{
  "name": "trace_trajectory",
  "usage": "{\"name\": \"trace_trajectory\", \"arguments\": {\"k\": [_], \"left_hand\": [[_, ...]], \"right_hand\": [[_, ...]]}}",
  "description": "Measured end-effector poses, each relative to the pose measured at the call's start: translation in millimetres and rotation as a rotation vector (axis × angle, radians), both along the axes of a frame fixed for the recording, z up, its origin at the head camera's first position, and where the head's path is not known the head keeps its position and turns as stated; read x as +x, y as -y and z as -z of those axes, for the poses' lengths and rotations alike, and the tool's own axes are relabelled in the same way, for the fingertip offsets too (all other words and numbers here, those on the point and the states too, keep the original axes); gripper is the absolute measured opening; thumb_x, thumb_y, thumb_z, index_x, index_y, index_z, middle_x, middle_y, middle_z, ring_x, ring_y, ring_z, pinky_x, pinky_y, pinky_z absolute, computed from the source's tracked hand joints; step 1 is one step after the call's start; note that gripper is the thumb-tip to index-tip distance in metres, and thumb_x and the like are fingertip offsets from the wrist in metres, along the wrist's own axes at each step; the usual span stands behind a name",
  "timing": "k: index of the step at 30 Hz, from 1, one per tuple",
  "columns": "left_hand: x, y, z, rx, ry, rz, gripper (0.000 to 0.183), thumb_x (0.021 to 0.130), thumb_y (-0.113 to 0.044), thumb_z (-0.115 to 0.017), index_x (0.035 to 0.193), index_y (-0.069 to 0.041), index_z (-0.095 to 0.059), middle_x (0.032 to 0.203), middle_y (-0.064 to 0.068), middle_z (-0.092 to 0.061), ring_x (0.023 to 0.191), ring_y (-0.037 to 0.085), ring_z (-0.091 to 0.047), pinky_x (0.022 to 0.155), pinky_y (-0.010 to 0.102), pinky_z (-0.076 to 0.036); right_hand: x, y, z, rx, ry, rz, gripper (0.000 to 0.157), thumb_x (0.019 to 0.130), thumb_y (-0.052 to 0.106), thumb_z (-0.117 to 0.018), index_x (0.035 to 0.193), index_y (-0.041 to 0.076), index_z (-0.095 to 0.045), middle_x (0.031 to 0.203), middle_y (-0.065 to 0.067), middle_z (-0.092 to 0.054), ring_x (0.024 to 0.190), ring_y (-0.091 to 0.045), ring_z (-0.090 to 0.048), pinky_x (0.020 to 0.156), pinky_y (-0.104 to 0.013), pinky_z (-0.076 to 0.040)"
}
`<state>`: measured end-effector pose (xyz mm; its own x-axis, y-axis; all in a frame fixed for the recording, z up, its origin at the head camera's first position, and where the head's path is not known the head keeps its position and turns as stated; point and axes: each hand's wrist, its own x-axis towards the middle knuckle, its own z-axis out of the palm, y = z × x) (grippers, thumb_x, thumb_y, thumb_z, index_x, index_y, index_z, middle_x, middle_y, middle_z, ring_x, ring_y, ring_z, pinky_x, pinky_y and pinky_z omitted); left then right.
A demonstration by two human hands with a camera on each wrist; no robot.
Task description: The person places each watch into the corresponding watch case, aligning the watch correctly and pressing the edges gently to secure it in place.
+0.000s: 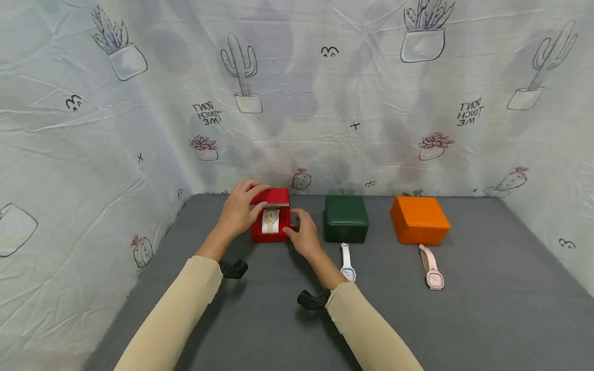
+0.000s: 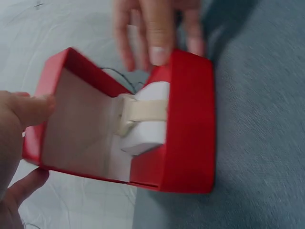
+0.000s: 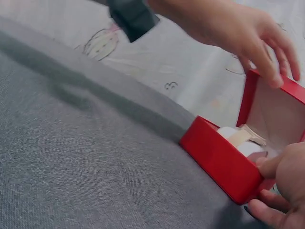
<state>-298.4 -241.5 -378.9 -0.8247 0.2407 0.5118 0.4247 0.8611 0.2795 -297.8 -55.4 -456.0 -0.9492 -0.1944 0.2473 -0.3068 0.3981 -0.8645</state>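
A red watch box (image 1: 270, 238) stands with its lid (image 1: 277, 196) raised, at the back left of the table. Inside, a gold-toned watch with a cream strap (image 1: 270, 224) wraps a white cushion (image 2: 148, 138). My left hand (image 1: 236, 210) grips the raised lid, thumb on its front edge and fingers behind. At the box's right side, my right hand (image 1: 306, 238) holds the base, its thumb on the rim and its fingers along the outer wall. The right wrist view shows the right hand (image 3: 290, 179) partly cut off by the frame edge.
To the right stand a closed green box (image 1: 346, 219) and a closed orange box (image 1: 419, 220). A white watch (image 1: 347, 263) lies before the green box, partly behind my right forearm. A pink watch (image 1: 431, 268) lies before the orange one. A patterned curtain (image 1: 297, 103) hangs behind the grey table (image 1: 260, 330).
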Motion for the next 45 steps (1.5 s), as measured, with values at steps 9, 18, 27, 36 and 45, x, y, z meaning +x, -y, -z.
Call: {"name": "trace_trajectory", "arguments": {"k": [9,18,27,36,45], "left_hand": [[6.9,9,7.5,0.145,0.183,0.086,0.032,0.088,-0.019,-0.071,0.119,-0.017,-0.065,0.129,0.01,-0.055,0.12,0.031,-0.048,0.099,0.055,-0.045],[13.0,11,26.6,0.069,0.29,0.181,0.047,0.089,-0.017,-0.069,0.134,-0.017,-0.056,0.144,0.012,-0.045,0.131,0.034,-0.043,0.104,0.057,-0.043],[15.8,11,34.0,0.009,0.296,0.15,0.045,0.087,-0.015,-0.07,0.131,-0.014,-0.059,0.148,0.009,-0.046,0.143,0.036,-0.031,0.111,0.057,-0.034],[14.0,10,35.5,0.01,0.263,0.17,0.038,0.086,-0.01,-0.072,0.123,-0.011,-0.064,0.144,0.009,-0.049,0.141,0.034,-0.034,0.109,0.055,-0.039],[19.6,0,26.4,-0.067,0.281,0.121,0.044,0.086,-0.016,-0.073,0.128,-0.011,-0.059,0.143,0.011,-0.05,0.139,0.034,-0.036,0.11,0.055,-0.038]], "right_hand": [[0.0,-1,0.0,-0.047,0.127,-0.016,0.062,0.092,0.01,-0.065,0.147,0.004,-0.037,0.14,-0.016,-0.054,0.119,-0.03,-0.061,0.095,-0.042,-0.053],[-0.1,-5,-1.0,-0.026,0.125,-0.051,0.066,0.092,0.009,-0.063,0.151,0.009,-0.033,0.143,-0.014,-0.052,0.12,-0.031,-0.06,0.093,-0.04,-0.055],[-1.6,-9,3.2,0.059,0.083,-0.126,0.076,0.086,0.005,-0.07,0.151,0.007,-0.031,0.14,-0.016,-0.054,0.122,-0.03,-0.058,0.095,-0.04,-0.053],[1.0,-7,-2.3,0.064,0.083,-0.145,0.078,0.085,0.007,-0.073,0.151,0.005,-0.031,0.139,-0.017,-0.055,0.122,-0.03,-0.058,0.096,-0.041,-0.053],[4.2,-9,-15.7,-0.039,0.112,-0.144,0.068,0.09,0.012,-0.068,0.149,0.007,-0.034,0.145,-0.017,-0.048,0.129,-0.032,-0.053,0.1,-0.041,-0.05]]}}
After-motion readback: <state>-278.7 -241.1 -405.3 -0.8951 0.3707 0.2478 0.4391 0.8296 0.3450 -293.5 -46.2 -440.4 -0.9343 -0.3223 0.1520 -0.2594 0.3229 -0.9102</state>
